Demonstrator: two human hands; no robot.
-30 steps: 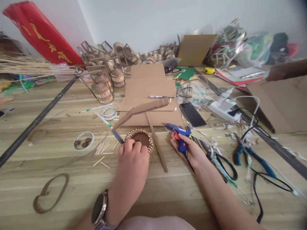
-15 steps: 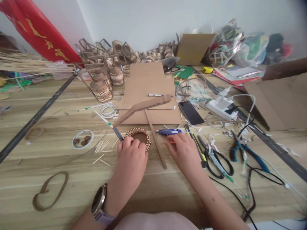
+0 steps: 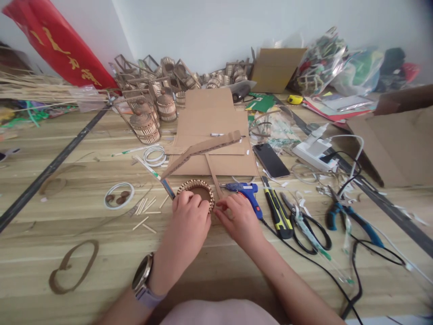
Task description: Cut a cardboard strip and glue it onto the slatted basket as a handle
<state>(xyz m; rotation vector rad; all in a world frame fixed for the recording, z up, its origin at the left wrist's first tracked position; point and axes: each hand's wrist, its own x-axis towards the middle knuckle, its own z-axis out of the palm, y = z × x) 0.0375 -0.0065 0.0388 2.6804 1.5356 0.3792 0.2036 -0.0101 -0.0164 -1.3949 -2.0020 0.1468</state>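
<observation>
A small round woven basket (image 3: 197,190) with a brown cardboard floor sits on the wooden table. My left hand (image 3: 188,225) curls over its near rim, fingers closed on it; a watch is on that wrist. My right hand (image 3: 237,220) has its fingertips pinched at the basket's right side, beside a thin cardboard strip (image 3: 214,174). What the pinch holds is too small to make out. The blue glue gun (image 3: 244,191) lies on the table just beyond my right hand, nozzle pointing left.
Flat cardboard sheets (image 3: 213,131) lie behind the basket. To the right are a yellow utility knife (image 3: 278,208), scissors (image 3: 309,223), blue pliers (image 3: 352,221), a phone (image 3: 270,160) and a power strip (image 3: 313,149). Loose sticks (image 3: 145,214) and a white ring (image 3: 118,196) lie left. Finished baskets (image 3: 149,113) are stacked behind.
My right hand laid the blue glue gun down on the table and moved left to the basket's right side. My left hand stayed on the basket.
</observation>
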